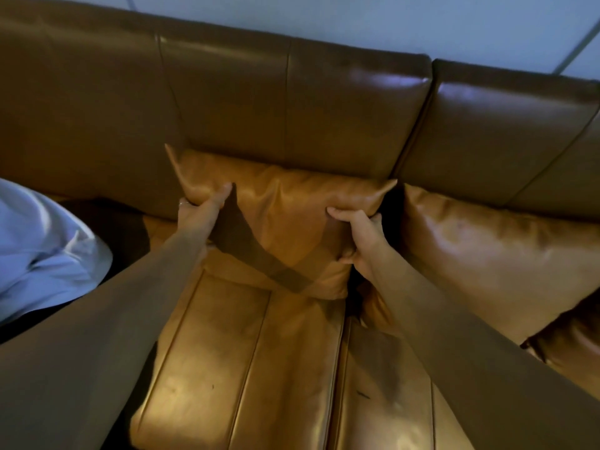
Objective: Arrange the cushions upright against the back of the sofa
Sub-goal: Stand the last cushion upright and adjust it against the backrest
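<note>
Two bare hands grip a tan leather cushion (285, 228) standing upright against the sofa back (292, 102). Left of it lies pale cloth (42, 251). The left hand (198, 212) pinches its upper left corner; the right hand (360, 235) clasps its right edge. A second cushion (487, 264) leans just right.

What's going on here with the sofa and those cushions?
A person is setting a tan leather cushion upright against the sofa back. The left hand grips its upper left corner and the right hand grips its right edge. A second cushion already leans against the back to the right of it. A pale cloth item lies at the far left of the seat.
</note>
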`<control>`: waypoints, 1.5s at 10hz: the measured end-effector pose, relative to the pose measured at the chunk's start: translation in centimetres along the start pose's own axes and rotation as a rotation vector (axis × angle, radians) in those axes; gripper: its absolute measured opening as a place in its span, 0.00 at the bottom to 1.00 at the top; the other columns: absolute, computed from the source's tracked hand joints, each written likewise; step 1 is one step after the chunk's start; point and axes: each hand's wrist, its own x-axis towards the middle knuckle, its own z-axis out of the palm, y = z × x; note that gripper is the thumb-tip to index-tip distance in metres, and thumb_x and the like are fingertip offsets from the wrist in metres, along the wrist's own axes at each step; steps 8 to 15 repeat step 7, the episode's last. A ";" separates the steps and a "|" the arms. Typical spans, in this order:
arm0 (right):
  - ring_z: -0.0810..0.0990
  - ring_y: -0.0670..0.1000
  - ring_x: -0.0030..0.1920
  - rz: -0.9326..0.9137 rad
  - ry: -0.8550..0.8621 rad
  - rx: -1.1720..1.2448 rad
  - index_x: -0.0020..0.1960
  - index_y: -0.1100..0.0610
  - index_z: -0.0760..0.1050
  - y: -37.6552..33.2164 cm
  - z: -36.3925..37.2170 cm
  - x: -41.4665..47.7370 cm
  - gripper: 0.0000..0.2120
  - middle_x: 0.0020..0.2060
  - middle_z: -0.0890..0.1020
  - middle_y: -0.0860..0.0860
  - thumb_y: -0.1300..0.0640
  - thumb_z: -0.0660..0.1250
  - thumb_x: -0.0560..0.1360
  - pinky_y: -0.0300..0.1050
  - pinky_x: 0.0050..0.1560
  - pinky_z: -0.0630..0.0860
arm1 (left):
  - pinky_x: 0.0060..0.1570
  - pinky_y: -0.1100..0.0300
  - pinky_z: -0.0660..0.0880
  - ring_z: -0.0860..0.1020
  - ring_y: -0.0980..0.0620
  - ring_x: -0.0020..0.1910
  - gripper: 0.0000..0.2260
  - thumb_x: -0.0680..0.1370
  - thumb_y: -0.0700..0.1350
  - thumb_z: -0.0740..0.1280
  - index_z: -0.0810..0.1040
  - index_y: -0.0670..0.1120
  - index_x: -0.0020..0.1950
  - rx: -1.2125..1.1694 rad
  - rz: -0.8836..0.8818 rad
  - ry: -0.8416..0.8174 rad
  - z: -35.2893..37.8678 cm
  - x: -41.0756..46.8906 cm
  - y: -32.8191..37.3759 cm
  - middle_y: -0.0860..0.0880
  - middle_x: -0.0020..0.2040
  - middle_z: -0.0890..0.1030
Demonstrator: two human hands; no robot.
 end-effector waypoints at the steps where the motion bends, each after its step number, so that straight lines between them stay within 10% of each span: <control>1: 0.68 0.62 0.71 -0.012 0.014 -0.021 0.77 0.49 0.56 0.4 -0.2 0.7 0.45 0.71 0.70 0.51 0.53 0.78 0.68 0.75 0.66 0.66 | 0.63 0.39 0.71 0.72 0.43 0.67 0.38 0.74 0.57 0.74 0.58 0.51 0.78 0.046 0.015 0.017 0.4 0.5 0.1 0.47 0.70 0.71; 4: 0.71 0.61 0.69 -0.053 0.034 -0.095 0.78 0.49 0.56 0.8 -0.6 2.5 0.48 0.70 0.73 0.52 0.48 0.80 0.66 0.62 0.61 0.69 | 0.69 0.39 0.68 0.69 0.39 0.72 0.40 0.73 0.63 0.71 0.59 0.49 0.78 0.225 0.067 0.015 0.6 2.1 -0.1 0.44 0.75 0.69; 7: 0.74 0.61 0.67 -0.218 0.097 -0.709 0.75 0.56 0.62 0.2 -2.4 0.8 0.46 0.69 0.74 0.56 0.32 0.72 0.67 0.59 0.65 0.74 | 0.66 0.38 0.70 0.72 0.31 0.67 0.35 0.76 0.59 0.69 0.66 0.36 0.73 0.561 0.111 -0.018 0.8 -0.2 -1.2 0.33 0.70 0.72; 15: 0.74 0.61 0.67 -0.218 0.097 -0.709 0.75 0.56 0.62 0.2 -2.4 0.8 0.46 0.69 0.74 0.56 0.32 0.72 0.67 0.59 0.65 0.74 | 0.66 0.38 0.70 0.72 0.31 0.67 0.35 0.76 0.59 0.69 0.66 0.36 0.73 0.561 0.111 -0.018 0.8 -0.2 -1.2 0.33 0.70 0.72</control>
